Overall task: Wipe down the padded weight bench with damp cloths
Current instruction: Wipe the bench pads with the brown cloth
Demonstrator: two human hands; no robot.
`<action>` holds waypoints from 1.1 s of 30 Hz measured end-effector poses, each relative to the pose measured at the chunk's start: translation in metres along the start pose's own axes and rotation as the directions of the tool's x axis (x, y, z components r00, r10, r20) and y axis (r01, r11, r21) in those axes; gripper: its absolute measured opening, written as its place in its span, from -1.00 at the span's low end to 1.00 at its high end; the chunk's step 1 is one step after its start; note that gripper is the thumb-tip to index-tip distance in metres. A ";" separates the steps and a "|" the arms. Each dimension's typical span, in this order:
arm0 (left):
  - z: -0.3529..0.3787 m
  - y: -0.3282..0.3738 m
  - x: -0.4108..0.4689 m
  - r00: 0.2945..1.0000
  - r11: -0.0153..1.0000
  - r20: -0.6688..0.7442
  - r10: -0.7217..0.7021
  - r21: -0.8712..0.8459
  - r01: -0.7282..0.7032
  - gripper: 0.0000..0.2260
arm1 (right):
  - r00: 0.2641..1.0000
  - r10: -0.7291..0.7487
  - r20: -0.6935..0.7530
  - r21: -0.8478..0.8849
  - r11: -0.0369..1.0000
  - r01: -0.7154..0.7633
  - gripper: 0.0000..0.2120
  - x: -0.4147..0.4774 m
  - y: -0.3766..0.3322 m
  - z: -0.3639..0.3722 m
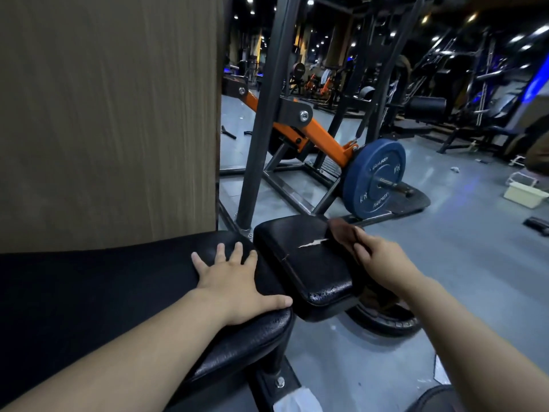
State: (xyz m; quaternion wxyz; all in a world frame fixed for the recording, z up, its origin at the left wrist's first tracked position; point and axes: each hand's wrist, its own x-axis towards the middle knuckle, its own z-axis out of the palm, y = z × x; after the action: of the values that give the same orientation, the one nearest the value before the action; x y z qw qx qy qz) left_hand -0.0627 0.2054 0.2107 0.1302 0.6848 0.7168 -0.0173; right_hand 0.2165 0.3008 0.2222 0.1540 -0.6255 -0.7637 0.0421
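The black padded bench fills the lower left, its long pad running toward me. A smaller black seat pad sits just beyond it, cracked, with a white tear near its middle. My left hand lies flat on the end of the long pad, fingers spread, holding nothing. My right hand is shut on a dark brown cloth and presses it against the far right edge of the seat pad.
A wood-grain panel stands close on the left. Right behind the bench stands a black and orange machine frame with a blue weight plate. A white tub sits on the grey floor at right. More gym machines fill the background.
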 end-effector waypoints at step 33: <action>-0.008 0.004 0.006 0.999 0.998 0.040 0.006 0.061 -0.009 0.12 | 0.982 -0.122 0.144 0.132 0.986 0.103 -0.26 -0.002 -0.068 -0.009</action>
State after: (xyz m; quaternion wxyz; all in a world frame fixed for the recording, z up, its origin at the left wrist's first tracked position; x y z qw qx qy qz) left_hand -0.0599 0.2134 0.2177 0.1234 0.6906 0.7107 -0.0525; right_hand 0.1550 0.2831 0.2483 0.1364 -0.5654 -0.8033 0.1280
